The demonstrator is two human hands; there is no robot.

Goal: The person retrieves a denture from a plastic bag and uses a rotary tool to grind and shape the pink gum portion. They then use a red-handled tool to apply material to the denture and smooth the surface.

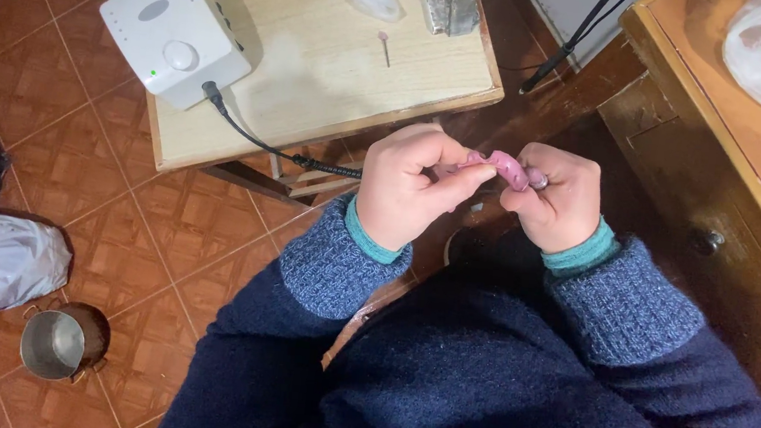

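Pink curved plastic piece (pixel 506 168) spans left-right between both closed hands, left hand (pixel 406 189) and right hand (pixel 561 198) pinching opposite ends equally near.

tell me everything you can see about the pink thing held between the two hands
The pink piece is small, curved and matte, like moulded plastic or wax, with a row of small notches along its outer edge. It is held in mid-air in front of the body, below the edge of the wooden table. The left hand pinches its left end with thumb and forefinger; the right hand grips its right end. Fingers hide most of it, so its full shape cannot be told.
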